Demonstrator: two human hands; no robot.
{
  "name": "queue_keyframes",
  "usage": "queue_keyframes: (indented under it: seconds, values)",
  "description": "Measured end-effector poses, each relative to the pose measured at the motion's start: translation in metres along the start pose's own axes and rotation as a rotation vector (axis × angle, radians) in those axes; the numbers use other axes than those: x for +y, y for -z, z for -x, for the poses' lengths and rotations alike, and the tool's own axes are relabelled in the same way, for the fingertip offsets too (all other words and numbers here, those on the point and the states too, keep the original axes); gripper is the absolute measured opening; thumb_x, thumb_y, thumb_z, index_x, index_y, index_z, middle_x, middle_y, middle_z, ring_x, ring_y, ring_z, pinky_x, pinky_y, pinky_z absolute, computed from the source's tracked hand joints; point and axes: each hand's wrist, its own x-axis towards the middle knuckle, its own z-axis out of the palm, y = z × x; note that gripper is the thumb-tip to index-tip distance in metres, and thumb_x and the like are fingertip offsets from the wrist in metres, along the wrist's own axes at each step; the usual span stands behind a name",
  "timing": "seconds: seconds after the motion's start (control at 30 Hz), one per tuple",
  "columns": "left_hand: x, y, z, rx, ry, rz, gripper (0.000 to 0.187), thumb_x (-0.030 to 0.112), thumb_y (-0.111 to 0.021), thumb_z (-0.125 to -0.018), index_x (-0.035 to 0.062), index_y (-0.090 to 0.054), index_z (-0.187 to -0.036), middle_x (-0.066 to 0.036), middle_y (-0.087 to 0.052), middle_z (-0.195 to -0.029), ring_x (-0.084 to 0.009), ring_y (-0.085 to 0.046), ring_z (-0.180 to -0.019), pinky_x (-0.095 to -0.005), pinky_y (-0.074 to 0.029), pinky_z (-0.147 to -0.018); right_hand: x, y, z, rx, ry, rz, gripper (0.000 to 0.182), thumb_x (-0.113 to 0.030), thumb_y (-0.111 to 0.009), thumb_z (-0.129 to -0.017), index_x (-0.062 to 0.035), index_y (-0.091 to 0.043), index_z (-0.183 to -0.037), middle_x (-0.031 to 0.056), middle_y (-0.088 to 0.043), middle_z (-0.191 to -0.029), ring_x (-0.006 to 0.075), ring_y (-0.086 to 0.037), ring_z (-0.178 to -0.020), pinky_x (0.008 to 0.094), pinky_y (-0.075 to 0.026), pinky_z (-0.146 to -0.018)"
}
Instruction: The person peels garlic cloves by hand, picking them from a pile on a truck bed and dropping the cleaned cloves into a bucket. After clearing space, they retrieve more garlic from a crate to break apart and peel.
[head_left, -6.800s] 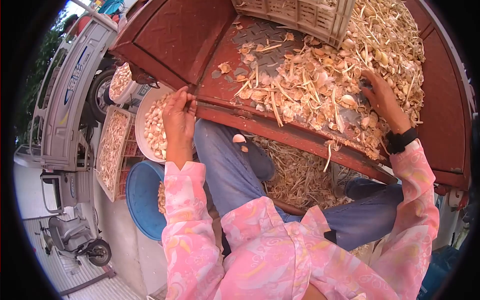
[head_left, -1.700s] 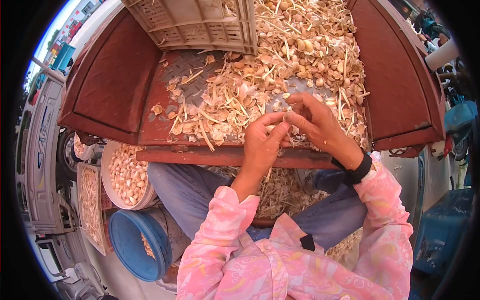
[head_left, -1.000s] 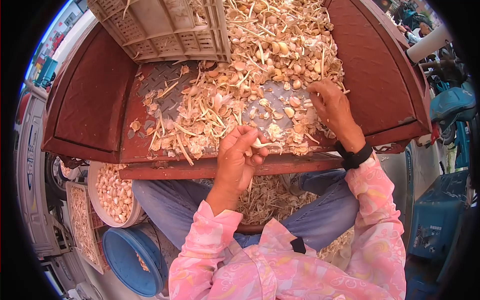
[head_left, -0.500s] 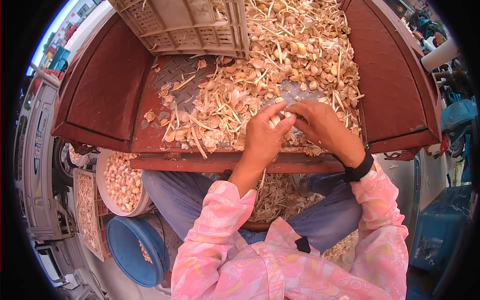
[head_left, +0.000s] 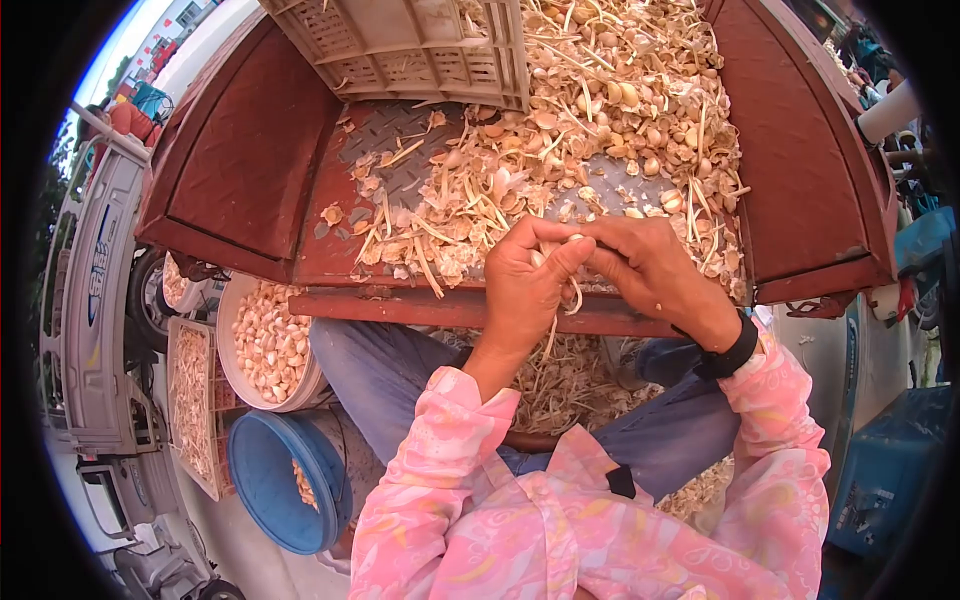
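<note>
My left hand [head_left: 530, 285] is closed around pale garlic cloves [head_left: 539, 258], a bit of white showing between thumb and fingers. Pressed against it, my right hand [head_left: 660, 270] pinches at the same garlic with bent fingers and thumb; its fingertips are partly hidden. A thin pale strip of stem or skin [head_left: 573, 298] dangles below the hands. Both hands are over the front edge of the red metal cart bed [head_left: 480, 308]. Behind them lies a heap of garlic cloves, skins and dry stems [head_left: 600, 110].
A slatted plastic crate [head_left: 420, 60] stands tilted at the back of the bed. To the left are a white bucket of cloves [head_left: 268, 345], a blue bucket [head_left: 275, 490] with some cloves and a crate of skins [head_left: 192, 395]. Skins [head_left: 570, 385] lie between the legs.
The hands have drawn slightly toward the body and closer together. A pale strip now hangs below them. The whole view has shifted a little.
</note>
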Motion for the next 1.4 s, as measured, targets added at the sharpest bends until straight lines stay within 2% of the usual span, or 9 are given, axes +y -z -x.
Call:
queue_keyframes:
  seconds: [0.17, 0.27, 0.67, 0.87, 1.0, 1.17, 1.27, 1.33, 1.4]
  values:
    - [-0.011, 0.009, 0.005, 0.015, 0.059, 0.252, 0.016, 0.018, -0.065, -0.084, 0.0061, -0.055, -0.089, -0.002, -0.06, -0.073, -0.004, -0.052, -0.054, -0.0145, -0.04, -0.044, -0.002, 0.006, 0.003, -0.175, -0.429, -0.662, 0.022, -0.023, -0.055, -0.09, -0.0023, -0.06, -0.091, 0.0005, -0.058, -0.069, 0.0069, -0.053, -0.06, 0.0236, -0.043, -0.055]
    - [-0.005, 0.01, 0.004, 0.011, 0.154, 0.456, 0.018, 0.023, -0.06, -0.088, 0.0067, -0.054, -0.094, -0.004, -0.061, -0.076, -0.0051, -0.054, -0.058, -0.0144, -0.042, -0.048, 0.002, 0.006, 0.002, -0.187, -0.465, -0.783, 0.023, -0.025, -0.052, -0.092, -0.0039, -0.061, -0.092, -0.0035, -0.059, -0.075, 0.0036, -0.052, -0.065, 0.0202, -0.044, -0.059]
    - [-0.004, 0.029, 0.018, -0.019, 0.401, 0.796, 0.017, 0.011, -0.051, -0.091, 0.0016, -0.054, -0.105, -0.011, -0.061, -0.087, -0.0131, -0.059, -0.069, -0.0198, -0.049, -0.058, 0.003, 0.001, 0.001, -0.231, -0.477, -1.032, 0.033, -0.02, -0.045, -0.093, -0.0015, -0.053, -0.118, -0.0025, -0.059, -0.086, 0.0042, -0.052, -0.067, 0.017, -0.042, -0.059]
    - [0.047, 0.107, 0.034, 0.091, 0.114, 0.984, 0.024, 0.008, -0.049, -0.092, -0.0022, -0.05, -0.114, -0.016, -0.056, -0.091, -0.0129, -0.054, -0.073, -0.0185, -0.052, -0.055, 0.012, 0.004, -0.003, -0.061, -0.504, -1.149, 0.019, -0.017, -0.041, -0.091, -0.0031, -0.054, -0.093, 0.0005, -0.052, -0.074, 0.0068, -0.046, -0.059, 0.0192, -0.038, -0.051]
    - [0.09, 0.228, 0.042, 0.515, -0.208, 0.459, 0.027, 0.009, -0.053, -0.09, -0.0015, -0.05, -0.115, -0.016, -0.059, -0.096, -0.0156, -0.059, -0.08, -0.0216, -0.053, -0.064, 0.045, 0.03, -0.002, 0.218, -0.487, -1.294, 0.022, -0.022, -0.041, -0.092, -0.004, -0.053, -0.096, 0.0023, -0.052, -0.08, 0.0078, -0.047, -0.063, 0.0194, -0.037, -0.05]
    - [0.091, 0.365, 0.069, 0.975, -0.149, -0.047, 0.031, 0.01, -0.059, -0.086, 0.0003, -0.054, -0.115, -0.013, -0.062, -0.1, -0.016, -0.061, -0.089, -0.0231, -0.048, -0.064, 0.063, 0.049, 0.002, 0.363, -0.63, -1.148, 0.026, -0.031, -0.046, -0.093, -0.007, -0.054, -0.096, 0.0023, -0.054, -0.085, 0.0098, -0.053, -0.073, 0.0224, -0.042, -0.056]
    - [0.065, 0.418, 0.082, 0.966, -0.068, -0.568, 0.03, 0.01, -0.06, -0.085, -0.0002, -0.056, -0.114, -0.012, -0.062, -0.099, -0.0158, -0.061, -0.088, -0.024, -0.048, -0.066, 0.081, 0.05, 0.008, 0.136, -0.63, -0.192, 0.023, -0.029, -0.054, -0.09, -0.0064, -0.056, -0.092, 0.0002, -0.056, -0.08, 0.0098, -0.056, -0.076, 0.0258, -0.043, -0.057]
    - [0.069, 0.407, 0.082, 0.927, 0.063, -1.184, 0.03, 0.009, -0.059, -0.085, -0.0008, -0.056, -0.114, -0.011, -0.062, -0.098, -0.0163, -0.061, -0.086, -0.0239, -0.048, -0.066, 0.076, 0.04, 0.008, 0.106, -0.488, 0.142, 0.022, -0.024, -0.061, -0.084, -0.0034, -0.055, -0.088, 0.0067, -0.058, -0.076, 0.0202, -0.057, -0.073, 0.0339, -0.043, -0.06]
    - [0.072, 0.399, 0.081, 0.944, 0.032, -1.109, 0.03, 0.008, -0.057, -0.085, -0.0016, -0.056, -0.114, -0.011, -0.062, -0.097, -0.0168, -0.061, -0.085, -0.0238, -0.049, -0.068, 0.067, 0.032, 0.008, -0.029, -0.372, 0.411, 0.022, -0.022, -0.061, -0.082, -0.0021, -0.053, -0.087, 0.0115, -0.057, -0.076, 0.0271, -0.057, -0.073, 0.0382, -0.043, -0.062]
